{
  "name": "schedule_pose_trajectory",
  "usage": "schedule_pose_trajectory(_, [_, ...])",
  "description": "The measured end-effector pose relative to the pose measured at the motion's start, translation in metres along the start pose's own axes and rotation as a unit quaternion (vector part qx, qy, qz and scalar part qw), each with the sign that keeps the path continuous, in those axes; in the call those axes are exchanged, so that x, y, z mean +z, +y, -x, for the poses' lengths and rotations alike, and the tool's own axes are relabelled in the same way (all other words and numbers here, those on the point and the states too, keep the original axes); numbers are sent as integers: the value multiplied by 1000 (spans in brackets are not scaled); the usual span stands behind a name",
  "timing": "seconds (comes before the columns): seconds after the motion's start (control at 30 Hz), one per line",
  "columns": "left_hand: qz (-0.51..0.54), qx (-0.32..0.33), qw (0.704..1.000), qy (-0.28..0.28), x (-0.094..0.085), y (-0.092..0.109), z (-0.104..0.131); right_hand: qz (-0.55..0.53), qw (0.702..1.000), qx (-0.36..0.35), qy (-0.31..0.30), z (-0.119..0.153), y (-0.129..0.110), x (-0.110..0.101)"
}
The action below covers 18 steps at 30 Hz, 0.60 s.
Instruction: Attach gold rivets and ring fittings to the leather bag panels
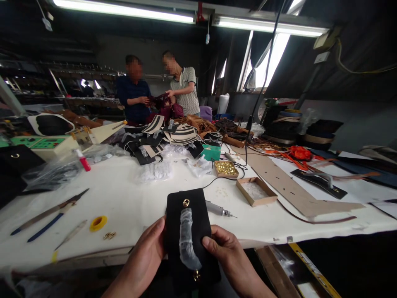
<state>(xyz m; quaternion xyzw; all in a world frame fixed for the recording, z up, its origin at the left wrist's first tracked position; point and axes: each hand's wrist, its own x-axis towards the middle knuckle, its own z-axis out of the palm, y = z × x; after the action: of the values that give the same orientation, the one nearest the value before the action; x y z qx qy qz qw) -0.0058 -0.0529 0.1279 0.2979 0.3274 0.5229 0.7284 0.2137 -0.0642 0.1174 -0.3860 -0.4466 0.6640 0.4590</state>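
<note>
Upright between my hands, at the table's front edge, is a black panel (203,215) with a gold ring near its top, gold hardware near its bottom and a curved handle (186,238) wrapped in clear plastic between them. My left hand (149,252) grips the panel's left edge, its fingers partly hidden behind. On the right edge my right hand (226,252) holds it, thumb on the front face. Just behind the panel lies a grey pen-like tool (218,209) with a thin metal tip.
Large shears (58,211), yellow tape (98,223) and a red bottle (83,160) lie left. Ahead are a box of gold pieces (226,169), an open cardboard box (256,191) and piled striped pieces (180,134). Two people (186,89) stand behind, holding a dark red bag.
</note>
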Motion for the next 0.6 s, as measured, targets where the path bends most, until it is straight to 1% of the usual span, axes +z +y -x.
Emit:
schedule_pose_trajectory(0.07, [-19,-2,1000,10,2,7,-6,21,1000,2,-10,1,-2,1])
schedule_pose_trajectory(0.13, [-38,-22,999,19,4,10,-10,54,998,-4,-23,1,-4,0])
schedule_pose_trajectory(0.17, [-42,-33,998,25,5,10,-11,82,996,-18,-21,1,-5,-1])
schedule_pose_trajectory(0.2, [-47,-38,998,31,5,9,-12,122,991,-47,-1,0,-7,-3])
schedule_pose_trajectory(0.23, [-56,-34,997,37,5,7,-12,170,980,-94,36,-1,-9,-5])
schedule_pose_trajectory(0.27, [-74,-23,996,43,6,6,-13,223,959,-156,81,-3,-11,-7])
schedule_pose_trajectory(0.3, [-100,-13,994,46,6,4,-13,274,928,-221,121,-5,-13,-9])
schedule_pose_trajectory(0.33, [-132,-6,990,46,6,2,-12,322,893,-280,144,-7,-16,-10])
schedule_pose_trajectory(0.37, [-167,-2,985,44,6,0,-12,363,860,-329,145,-11,-18,-10])
schedule_pose_trajectory(0.4, [-202,1,979,37,7,-1,-11,398,833,-364,127,-15,-20,-8])
schedule_pose_trajectory(0.43, [-233,8,972,29,7,-3,-11,427,811,-386,103,-19,-21,-5])
schedule_pose_trajectory(0.5, [-277,32,960,24,8,-6,-9,465,781,-409,77,-28,-22,2])
schedule_pose_trajectory(0.53, [-291,48,955,33,9,-7,-7,475,771,-417,76,-31,-22,6])
schedule_pose_trajectory(0.6, [-305,68,948,64,11,-9,-4,484,764,-421,73,-36,-21,13])
